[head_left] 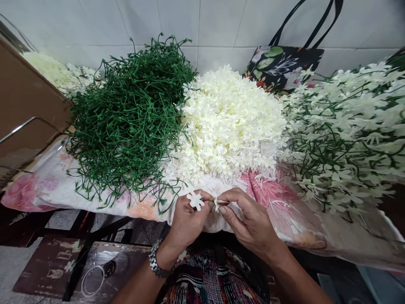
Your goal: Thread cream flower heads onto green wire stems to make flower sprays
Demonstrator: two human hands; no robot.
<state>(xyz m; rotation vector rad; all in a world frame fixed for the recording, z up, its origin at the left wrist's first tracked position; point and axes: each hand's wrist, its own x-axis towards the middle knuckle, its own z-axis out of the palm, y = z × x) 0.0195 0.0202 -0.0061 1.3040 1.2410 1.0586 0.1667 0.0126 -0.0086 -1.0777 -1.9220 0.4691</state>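
Note:
My left hand (188,219) is closed, pinching a small white plastic flower (195,200) between thumb and fingers. My right hand (249,221) is closed in a pinch on another small white flower piece (217,204), held right against the left fingertips. Both hands hover at the front edge of a floral cloth (53,185). Just behind them lies a heap of loose white flowers (230,122). A tangle of green plastic stems (129,122) sits to the left of that heap.
Assembled sprays of white flowers on green stems (348,131) fill the right side. A dark floral tote bag (281,67) leans on the tiled wall. A brown board (25,97) and a metal rail (19,128) stand at left. More white flowers (53,71) lie far left.

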